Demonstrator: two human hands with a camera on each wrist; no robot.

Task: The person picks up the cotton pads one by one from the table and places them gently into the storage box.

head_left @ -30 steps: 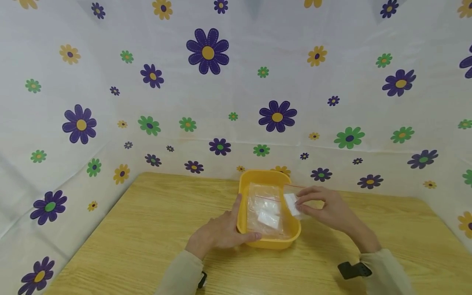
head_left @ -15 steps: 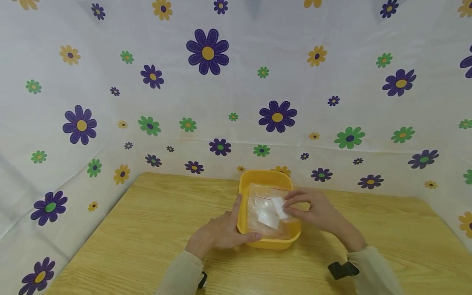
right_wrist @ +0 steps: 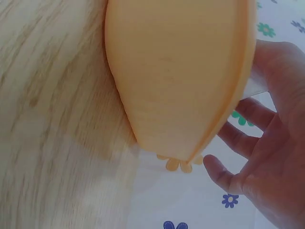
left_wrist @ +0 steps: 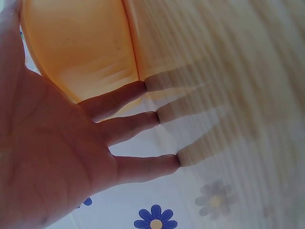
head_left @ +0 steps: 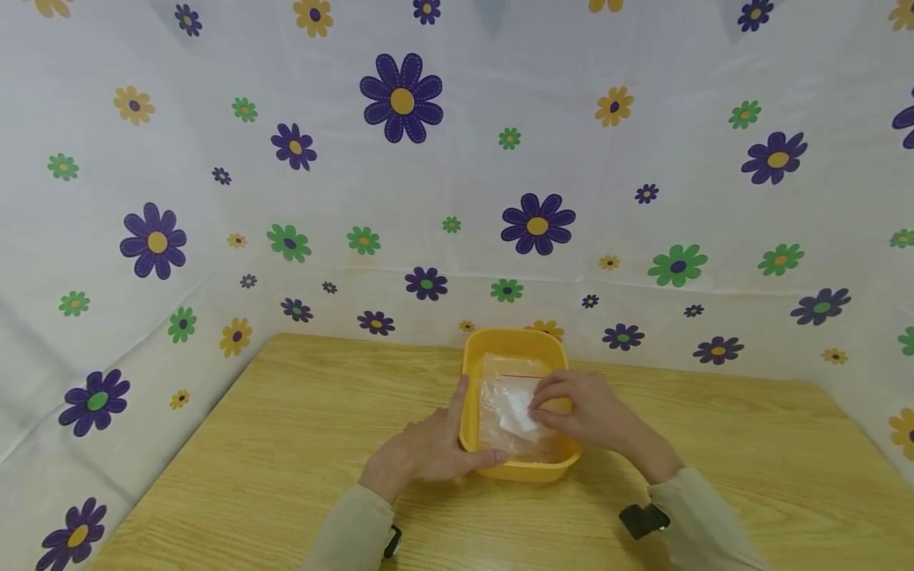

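Note:
A yellow plastic tub (head_left: pixel 524 473) sits on the table with several clear zip-lock bags (head_left: pixel 494 434) lying flat inside, white pieces showing through them. My left hand (head_left: pixel 421 448) rests against its near-left corner, thumb over the front rim and index finger along the left side. The left wrist view shows the other fingers straight and spread, fingertips on the tabletop. Reaching over the right rim, my right hand (head_left: pixel 589 408) pinches a zip-lock bag (head_left: pixel 520 377) with a red seal line, close over the pile. In the right wrist view, the tub wall (right_wrist: pixel 171 71) hides those fingertips.
The wooden table (head_left: pixel 321 412) extends on both sides of the tub. Behind the tub and to the sides hangs a white cloth (head_left: pixel 457 174) printed with flowers. A dark strap (head_left: pixel 644 520) is at the right wrist.
My right hand has moved left from beside the tub's right rim to above the bags inside, bringing the pinched zip-lock bag over the pile. The left hand and tub have stayed put.

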